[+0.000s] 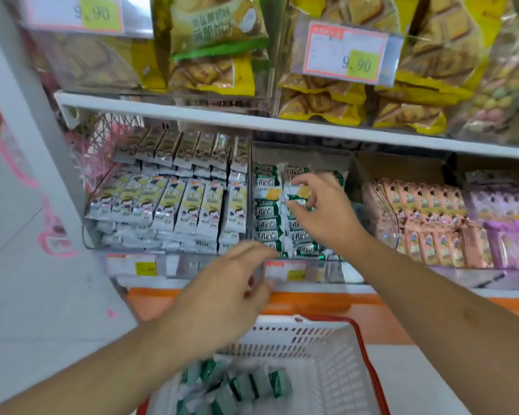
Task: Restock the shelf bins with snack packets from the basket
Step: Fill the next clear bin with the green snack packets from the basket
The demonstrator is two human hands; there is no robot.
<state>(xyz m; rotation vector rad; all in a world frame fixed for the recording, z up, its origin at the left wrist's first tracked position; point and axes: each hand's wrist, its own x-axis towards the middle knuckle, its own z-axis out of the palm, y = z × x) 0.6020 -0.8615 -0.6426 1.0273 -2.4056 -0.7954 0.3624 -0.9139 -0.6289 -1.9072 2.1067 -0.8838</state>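
Here, in the head view, two bare arms reach toward a shop shelf. The right hand (321, 208) is inside a clear shelf bin (250, 187) holding rows of green-and-white snack packets (267, 211); its thumb and fingertips pinch the edge of one green packet (298, 202) lying on top of the right-hand row. The left hand (222, 292) hovers lower, in front of the bin's front edge and above the basket, blurred; its fingers are loosely bent and seem to hold nothing, though the blur makes that uncertain. Below, a white basket with a red rim (363, 348) holds more green packets (246, 387) lying loose on its floor. Left of the green bin sits a bin of silver-and-yellow packets (168, 199); to the right are pink packets (426, 223) and purple ones (504, 229). The shelf above carries yellow biscuit bags (321, 97) and a price tag reading 9.90 (345, 52).
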